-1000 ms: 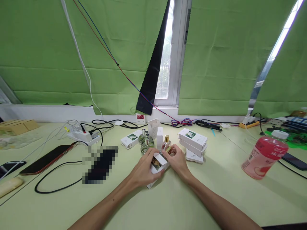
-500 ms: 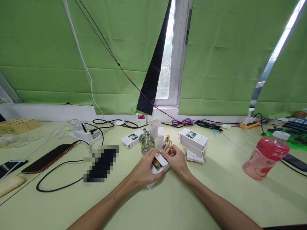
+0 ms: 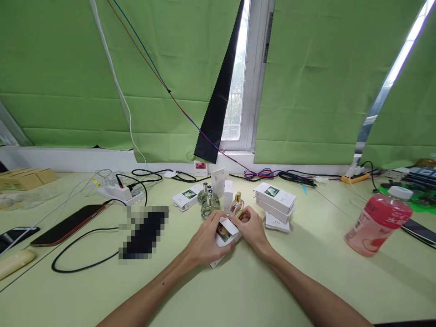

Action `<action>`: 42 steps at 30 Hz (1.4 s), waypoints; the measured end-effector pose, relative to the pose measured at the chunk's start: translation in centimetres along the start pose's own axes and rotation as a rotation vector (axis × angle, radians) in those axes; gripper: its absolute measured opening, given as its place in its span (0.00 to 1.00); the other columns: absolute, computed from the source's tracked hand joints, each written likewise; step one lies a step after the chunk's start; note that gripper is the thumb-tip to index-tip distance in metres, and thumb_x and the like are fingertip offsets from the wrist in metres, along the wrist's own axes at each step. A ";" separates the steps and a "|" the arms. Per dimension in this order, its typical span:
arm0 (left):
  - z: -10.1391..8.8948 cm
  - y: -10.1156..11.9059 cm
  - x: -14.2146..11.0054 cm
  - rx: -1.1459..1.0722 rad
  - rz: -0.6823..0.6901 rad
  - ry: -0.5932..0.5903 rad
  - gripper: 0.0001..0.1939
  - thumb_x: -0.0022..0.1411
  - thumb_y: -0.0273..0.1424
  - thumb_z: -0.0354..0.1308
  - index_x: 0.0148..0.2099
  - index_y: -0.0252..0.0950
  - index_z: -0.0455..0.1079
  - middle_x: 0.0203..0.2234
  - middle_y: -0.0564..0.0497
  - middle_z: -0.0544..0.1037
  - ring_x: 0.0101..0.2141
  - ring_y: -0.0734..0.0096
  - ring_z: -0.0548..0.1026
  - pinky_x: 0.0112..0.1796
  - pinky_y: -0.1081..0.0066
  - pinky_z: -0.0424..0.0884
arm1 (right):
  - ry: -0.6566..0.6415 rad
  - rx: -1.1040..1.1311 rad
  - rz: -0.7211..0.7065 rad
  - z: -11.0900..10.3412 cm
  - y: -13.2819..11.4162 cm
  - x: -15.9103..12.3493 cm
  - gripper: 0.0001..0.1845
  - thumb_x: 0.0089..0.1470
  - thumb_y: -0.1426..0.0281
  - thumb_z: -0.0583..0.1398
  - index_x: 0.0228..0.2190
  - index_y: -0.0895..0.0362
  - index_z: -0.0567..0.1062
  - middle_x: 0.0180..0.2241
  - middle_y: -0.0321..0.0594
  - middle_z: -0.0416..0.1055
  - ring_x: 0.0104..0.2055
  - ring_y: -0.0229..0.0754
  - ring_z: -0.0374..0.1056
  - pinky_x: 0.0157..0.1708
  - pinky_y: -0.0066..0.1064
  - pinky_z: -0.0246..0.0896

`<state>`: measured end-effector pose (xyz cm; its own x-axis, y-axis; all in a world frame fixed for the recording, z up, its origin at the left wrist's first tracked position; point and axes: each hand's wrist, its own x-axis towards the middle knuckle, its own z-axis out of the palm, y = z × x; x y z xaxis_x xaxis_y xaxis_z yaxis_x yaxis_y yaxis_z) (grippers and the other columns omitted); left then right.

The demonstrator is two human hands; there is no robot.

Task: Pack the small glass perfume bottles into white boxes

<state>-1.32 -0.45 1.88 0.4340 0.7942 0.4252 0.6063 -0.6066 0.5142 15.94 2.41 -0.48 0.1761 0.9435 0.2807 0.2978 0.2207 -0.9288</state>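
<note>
Toward the middle of the tabletop (image 3: pixel 293 281), short of its far edge, the left hand (image 3: pixel 206 238) curls firmly round the box (image 3: pixel 227 232), thumb on the side facing the near edge. The right hand (image 3: pixel 252 227) is bent in from the right, fingertips drawn together; whether they grip anything I cannot tell. The box lies just left of them, flap end toward them, long axis masked by fingers. Toward the far edge, a bottle (image 3: pixel 237 200) stands upright just beyond; a gold piece (image 3: pixel 239 213) shows at the right fingertips

A pale green table (image 3: pixel 190 295) carries stacked white boxes (image 3: pixel 275 203), glass bottles (image 3: pixel 209 210), a power strip (image 3: pixel 117 194), black cable (image 3: pixel 297 178), a dark phone (image 3: pixel 70 225) and a pink drink bottle (image 3: pixel 376 225).
</note>
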 end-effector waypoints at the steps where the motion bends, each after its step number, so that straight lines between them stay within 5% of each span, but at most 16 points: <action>1: 0.0 0.0 0.0 0.001 -0.005 0.002 0.25 0.54 0.33 0.64 0.53 0.41 0.62 0.48 0.48 0.71 0.47 0.58 0.73 0.47 0.61 0.72 | 0.000 0.005 0.001 0.0 0.0 0.0 0.15 0.44 0.60 0.66 0.25 0.54 0.66 0.21 0.32 0.70 0.24 0.40 0.66 0.25 0.29 0.57; 18: 0.0 0.0 0.2 -0.002 -0.003 -0.038 0.24 0.55 0.32 0.63 0.53 0.41 0.60 0.48 0.48 0.69 0.47 0.60 0.72 0.48 0.61 0.71 | 0.039 0.056 -0.058 0.3 1.0 0.4 0.17 0.52 0.55 0.59 0.23 0.55 0.67 0.21 0.36 0.69 0.24 0.40 0.65 0.25 0.30 0.59; 42: -0.2 -0.2 0.1 -0.030 0.037 -0.067 0.26 0.54 0.33 0.64 0.53 0.42 0.61 0.48 0.48 0.70 0.47 0.58 0.72 0.48 0.60 0.70 | -0.015 0.084 -0.073 0.5 1.4 0.7 0.18 0.50 0.55 0.59 0.20 0.54 0.66 0.20 0.36 0.68 0.23 0.40 0.63 0.26 0.30 0.58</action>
<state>-1.59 -0.27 1.98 0.4999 0.7714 0.3937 0.5697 -0.6352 0.5215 16.03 3.50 -1.72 0.1427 0.9274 0.3457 0.2300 0.3086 -0.9230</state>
